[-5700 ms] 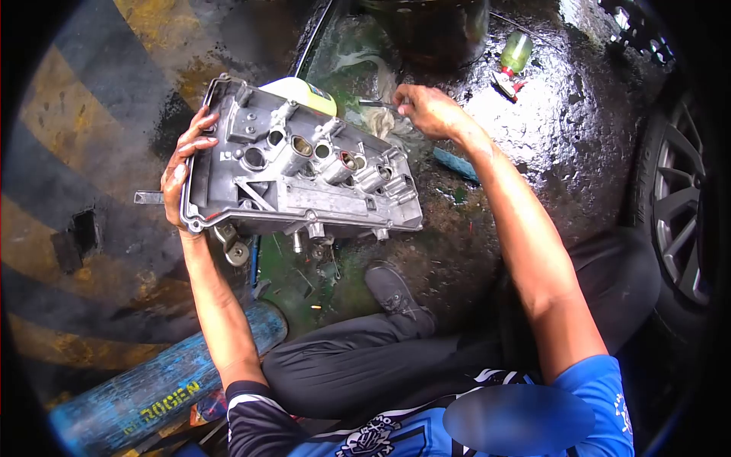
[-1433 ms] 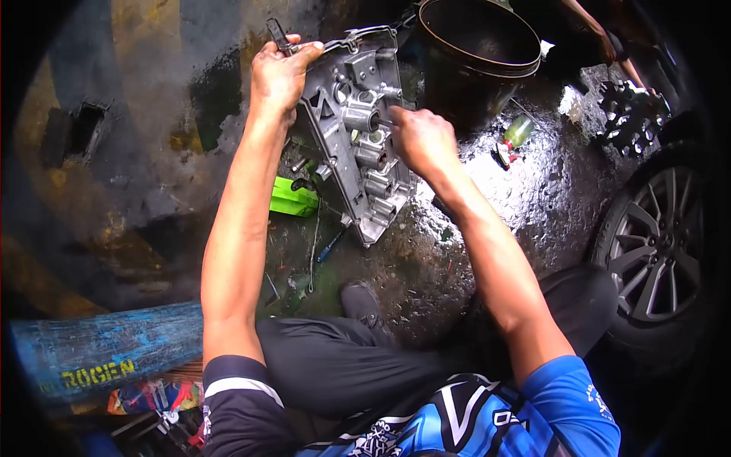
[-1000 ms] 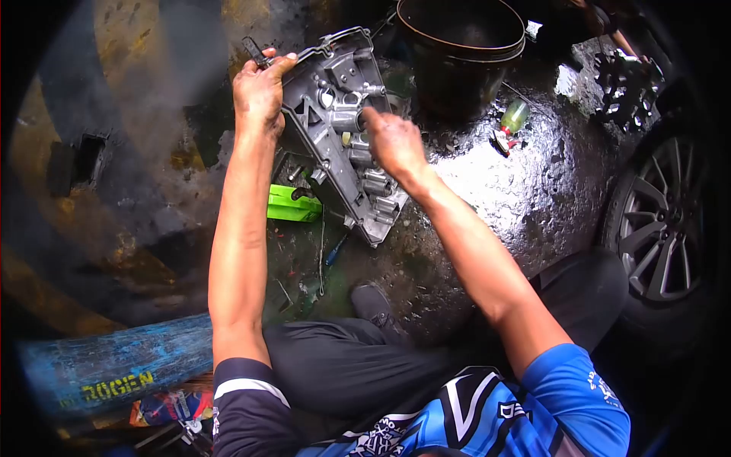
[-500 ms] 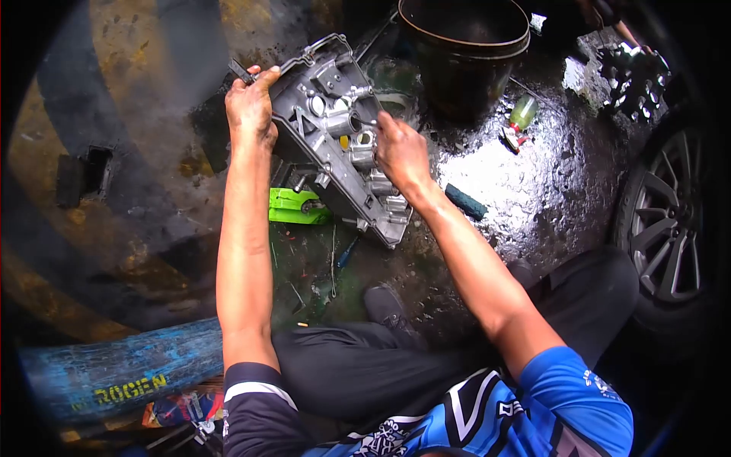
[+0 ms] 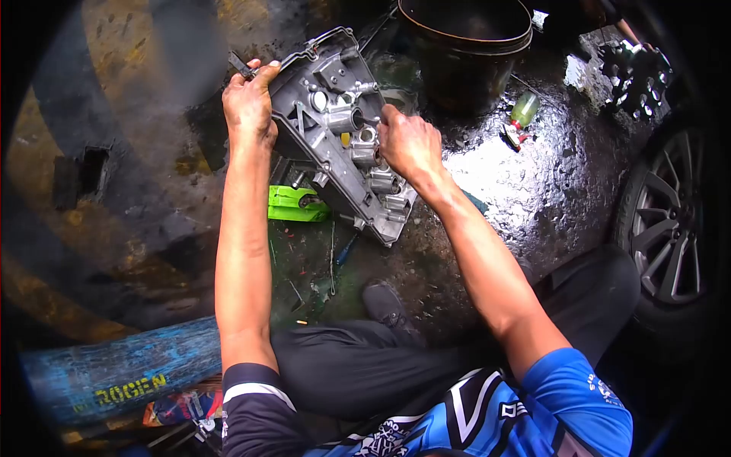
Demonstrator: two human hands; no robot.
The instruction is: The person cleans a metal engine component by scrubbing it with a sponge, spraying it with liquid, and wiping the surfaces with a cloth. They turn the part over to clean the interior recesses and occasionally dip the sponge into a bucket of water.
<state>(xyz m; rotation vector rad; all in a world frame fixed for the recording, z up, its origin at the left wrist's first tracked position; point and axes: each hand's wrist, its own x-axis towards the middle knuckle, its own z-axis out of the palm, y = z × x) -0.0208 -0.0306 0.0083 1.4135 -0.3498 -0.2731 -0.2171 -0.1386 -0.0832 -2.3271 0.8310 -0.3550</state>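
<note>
My left hand (image 5: pixel 249 107) is closed round the upper left edge of a grey cast-metal housing (image 5: pixel 308 141), which is tilted up off the floor. A dark bracket-like end (image 5: pixel 241 63) sticks out beside my left fingers. My right hand (image 5: pixel 411 145) is closed in a fist at the housing's right side, beside its round bores. A short thin piece shows between that fist and one bore; what it belongs to is hidden in the fingers. Behind the housing's lower left side lies a bright green part (image 5: pixel 295 204).
A dark bucket (image 5: pixel 476 72) stands at the back. A clear greenish bottle with a red neck (image 5: pixel 523 113) lies on the wet floor. On the right is a car wheel (image 5: pixel 666 221). A blue cylinder (image 5: pixel 122 369) lies at lower left. A blue-handled screwdriver-like tool (image 5: pixel 346 250) lies near my shoe.
My right hand has shifted slightly right and down and has turned a little at the bore. My left hand and the housing have hardly moved.
</note>
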